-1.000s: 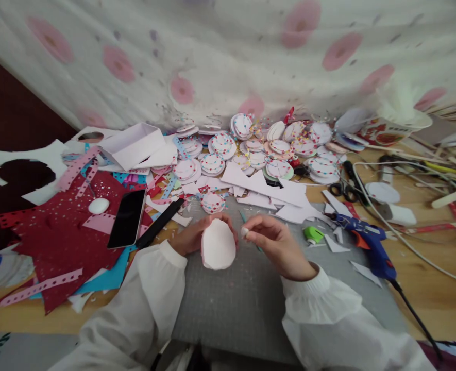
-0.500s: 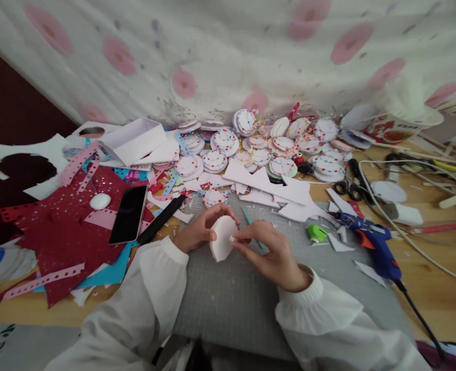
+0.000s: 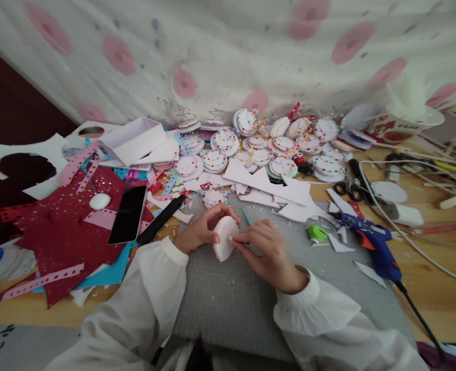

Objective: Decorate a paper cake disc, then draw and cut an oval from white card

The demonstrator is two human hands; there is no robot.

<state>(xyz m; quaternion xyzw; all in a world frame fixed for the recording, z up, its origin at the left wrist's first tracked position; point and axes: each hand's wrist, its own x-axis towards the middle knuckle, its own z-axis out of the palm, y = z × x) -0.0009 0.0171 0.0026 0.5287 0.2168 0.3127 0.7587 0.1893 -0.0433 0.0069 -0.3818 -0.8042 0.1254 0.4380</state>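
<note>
Both hands (image 3: 243, 238) now closer together, pinching the white foam disc (image 3: 223, 238), right fingertips against it.

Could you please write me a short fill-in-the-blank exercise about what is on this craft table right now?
1. The left hand and the right hand hold a white paper disc above the ____ cutting mat.
2. The glue gun to the right of the hands is ____ in colour.
3. The black phone lies on perforated ____ paper.
4. The scissors have ____ handles.

Missing words: grey; blue; red; black
</note>
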